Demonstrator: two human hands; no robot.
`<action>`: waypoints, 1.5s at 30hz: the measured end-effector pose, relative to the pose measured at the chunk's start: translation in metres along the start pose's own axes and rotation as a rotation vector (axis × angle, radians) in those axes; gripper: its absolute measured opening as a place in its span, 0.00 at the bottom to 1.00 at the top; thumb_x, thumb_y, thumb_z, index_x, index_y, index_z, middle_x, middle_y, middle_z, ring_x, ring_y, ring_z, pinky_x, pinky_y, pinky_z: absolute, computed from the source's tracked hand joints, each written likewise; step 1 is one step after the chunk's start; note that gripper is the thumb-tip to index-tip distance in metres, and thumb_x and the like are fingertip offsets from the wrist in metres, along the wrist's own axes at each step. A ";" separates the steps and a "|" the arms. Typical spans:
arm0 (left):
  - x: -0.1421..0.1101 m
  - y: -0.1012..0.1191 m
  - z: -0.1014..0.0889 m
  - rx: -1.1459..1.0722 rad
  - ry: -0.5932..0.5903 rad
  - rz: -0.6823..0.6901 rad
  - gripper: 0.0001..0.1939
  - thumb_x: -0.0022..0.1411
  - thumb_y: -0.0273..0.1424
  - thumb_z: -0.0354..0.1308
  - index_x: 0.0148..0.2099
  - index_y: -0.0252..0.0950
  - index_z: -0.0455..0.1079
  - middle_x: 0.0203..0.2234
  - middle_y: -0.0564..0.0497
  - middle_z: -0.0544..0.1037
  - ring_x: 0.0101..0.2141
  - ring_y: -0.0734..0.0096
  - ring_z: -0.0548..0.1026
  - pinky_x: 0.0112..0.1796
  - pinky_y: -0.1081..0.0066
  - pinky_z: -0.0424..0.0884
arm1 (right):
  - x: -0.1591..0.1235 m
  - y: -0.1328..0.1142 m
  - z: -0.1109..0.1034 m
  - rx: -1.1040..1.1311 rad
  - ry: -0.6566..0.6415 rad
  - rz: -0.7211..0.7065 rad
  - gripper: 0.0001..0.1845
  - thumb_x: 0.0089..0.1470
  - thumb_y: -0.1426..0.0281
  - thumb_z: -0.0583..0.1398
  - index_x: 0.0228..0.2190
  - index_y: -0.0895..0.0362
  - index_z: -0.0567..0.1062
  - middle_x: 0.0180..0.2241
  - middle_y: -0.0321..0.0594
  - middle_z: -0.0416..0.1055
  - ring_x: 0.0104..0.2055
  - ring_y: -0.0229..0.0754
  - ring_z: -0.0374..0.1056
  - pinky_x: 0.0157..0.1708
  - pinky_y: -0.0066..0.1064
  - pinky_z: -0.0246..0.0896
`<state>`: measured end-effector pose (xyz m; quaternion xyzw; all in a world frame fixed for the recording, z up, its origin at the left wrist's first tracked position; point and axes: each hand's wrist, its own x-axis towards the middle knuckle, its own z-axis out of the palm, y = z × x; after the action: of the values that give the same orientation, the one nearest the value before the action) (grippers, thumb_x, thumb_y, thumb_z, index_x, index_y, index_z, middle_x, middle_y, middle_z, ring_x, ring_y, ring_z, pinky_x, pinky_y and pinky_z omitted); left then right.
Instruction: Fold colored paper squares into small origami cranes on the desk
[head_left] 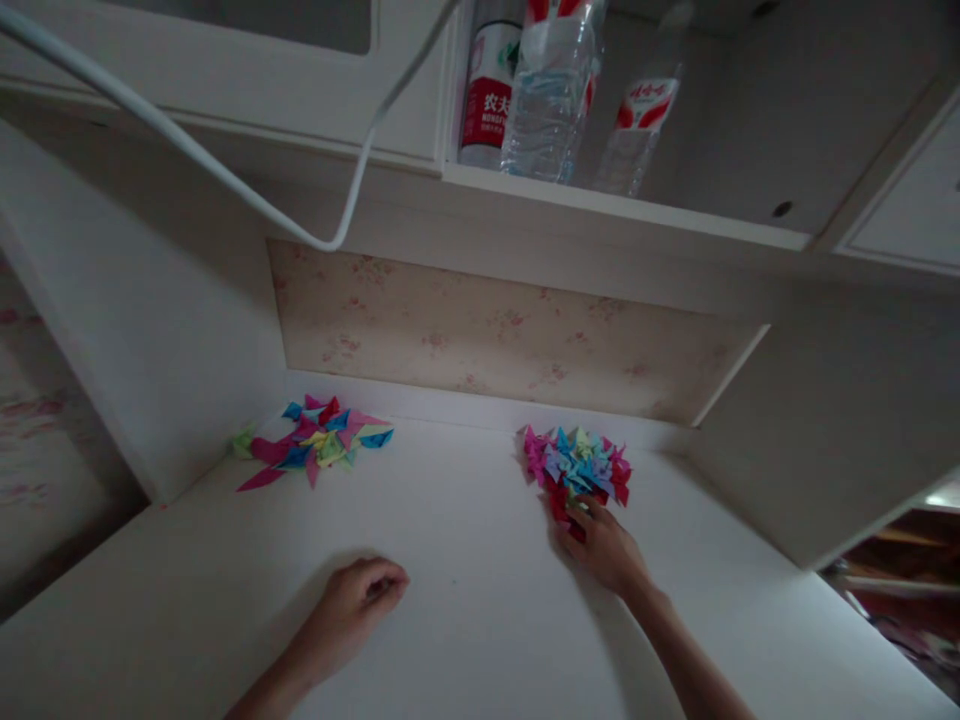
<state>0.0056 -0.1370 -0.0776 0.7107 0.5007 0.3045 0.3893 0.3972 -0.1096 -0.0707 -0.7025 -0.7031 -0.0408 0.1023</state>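
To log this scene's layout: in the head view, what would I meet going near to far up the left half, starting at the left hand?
Left hand → left pile of folded paper pieces → white back strip → floral panel.

You've got a smooth, low-sheen tabletop (465, 640); on it, creased matt paper in a left pile (324, 446) and right pile (581, 462); above it, glossy clear plastic bottles (550, 115); behind it, a matt-looking panel (487, 325).
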 end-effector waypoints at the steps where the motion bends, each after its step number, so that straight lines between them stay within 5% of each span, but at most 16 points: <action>1: 0.000 0.000 0.000 -0.003 0.000 0.001 0.13 0.59 0.38 0.53 0.36 0.37 0.75 0.32 0.50 0.78 0.35 0.68 0.74 0.38 0.73 0.67 | -0.001 -0.003 -0.003 -0.003 -0.004 0.001 0.18 0.57 0.60 0.52 0.46 0.49 0.74 0.55 0.42 0.63 0.51 0.47 0.64 0.47 0.37 0.61; 12: -0.003 0.001 -0.001 0.037 0.019 0.010 0.14 0.58 0.38 0.52 0.36 0.37 0.75 0.32 0.51 0.80 0.35 0.68 0.75 0.37 0.73 0.67 | -0.012 -0.035 -0.003 0.047 -0.034 -0.027 0.17 0.55 0.63 0.54 0.46 0.51 0.73 0.54 0.42 0.64 0.53 0.47 0.61 0.51 0.36 0.56; 18: -0.004 0.001 -0.001 0.063 0.036 0.027 0.14 0.58 0.37 0.51 0.37 0.37 0.76 0.32 0.51 0.80 0.34 0.68 0.75 0.38 0.72 0.67 | -0.022 -0.051 -0.003 -0.016 -0.014 -0.007 0.14 0.58 0.65 0.52 0.42 0.50 0.74 0.49 0.40 0.68 0.48 0.46 0.64 0.42 0.33 0.62; 38: -0.004 0.003 -0.001 0.064 0.050 0.015 0.14 0.57 0.36 0.51 0.36 0.37 0.76 0.31 0.51 0.80 0.33 0.68 0.75 0.36 0.74 0.67 | -0.018 -0.064 -0.013 -0.009 0.007 -0.017 0.12 0.57 0.66 0.51 0.35 0.52 0.74 0.42 0.40 0.72 0.46 0.44 0.66 0.37 0.31 0.61; 41: -0.004 0.002 -0.001 0.059 0.050 0.015 0.14 0.57 0.37 0.51 0.36 0.37 0.76 0.31 0.51 0.80 0.34 0.68 0.75 0.37 0.74 0.67 | -0.016 -0.065 -0.013 0.126 0.045 0.014 0.11 0.55 0.64 0.53 0.33 0.52 0.75 0.41 0.39 0.72 0.45 0.44 0.66 0.38 0.31 0.60; 45: -0.003 0.001 -0.001 0.066 0.048 0.027 0.14 0.58 0.36 0.51 0.36 0.37 0.76 0.31 0.51 0.80 0.33 0.68 0.75 0.37 0.74 0.67 | -0.007 -0.069 -0.014 0.694 0.088 0.256 0.13 0.48 0.57 0.59 0.27 0.54 0.75 0.30 0.39 0.73 0.32 0.42 0.68 0.30 0.30 0.60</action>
<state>0.0043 -0.1403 -0.0762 0.7223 0.5101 0.3100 0.3493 0.3296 -0.1199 -0.0522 -0.7059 -0.5763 0.1829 0.3688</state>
